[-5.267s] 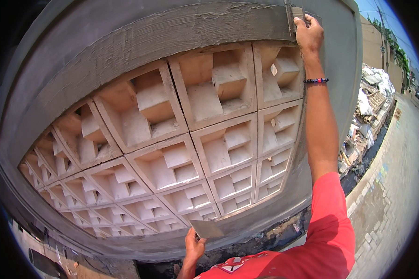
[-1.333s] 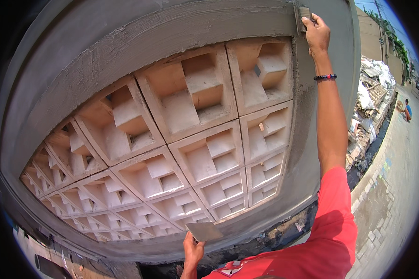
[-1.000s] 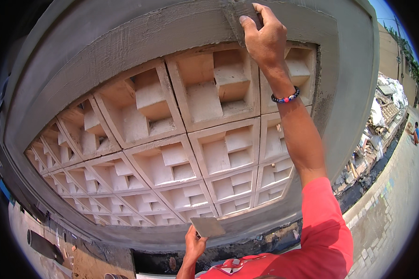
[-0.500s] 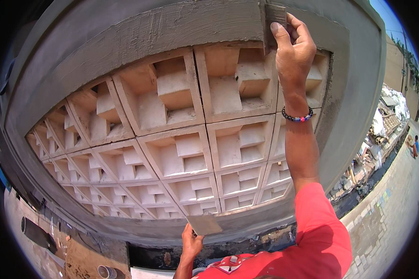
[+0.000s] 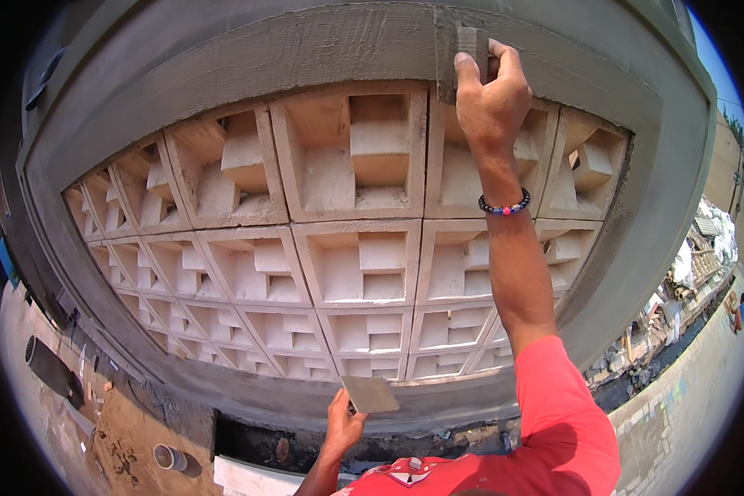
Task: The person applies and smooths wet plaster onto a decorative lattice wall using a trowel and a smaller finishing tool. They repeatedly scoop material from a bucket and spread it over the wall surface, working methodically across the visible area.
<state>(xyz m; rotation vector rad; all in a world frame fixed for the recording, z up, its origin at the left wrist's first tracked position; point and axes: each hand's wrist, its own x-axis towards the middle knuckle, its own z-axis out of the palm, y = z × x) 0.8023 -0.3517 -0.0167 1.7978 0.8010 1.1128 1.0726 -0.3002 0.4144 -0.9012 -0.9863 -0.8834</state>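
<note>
Near one o'clock we note the right hand (image 5: 496, 95) curled round the grip of the float (image 5: 445, 70), presumably to press it flat against the plaster band (image 5: 306, 45), its long axis running twelve to six, while at six o'clock the left hand (image 5: 344, 423) grasps a grey plate (image 5: 372, 395) by its edge, apparently for ready reach.

A dark, narrow float (image 5: 445, 59) with a lighter block-shaped grip stands nearly upright against the grey plaster band (image 5: 248, 59), its lower end overlapping the band's bottom edge, the right hand (image 5: 496, 97) at its grip. The band is rough and streaked. A thin, flat grey-tan plate (image 5: 372, 395) sits tilted in the left hand (image 5: 342, 424), well below.
</note>
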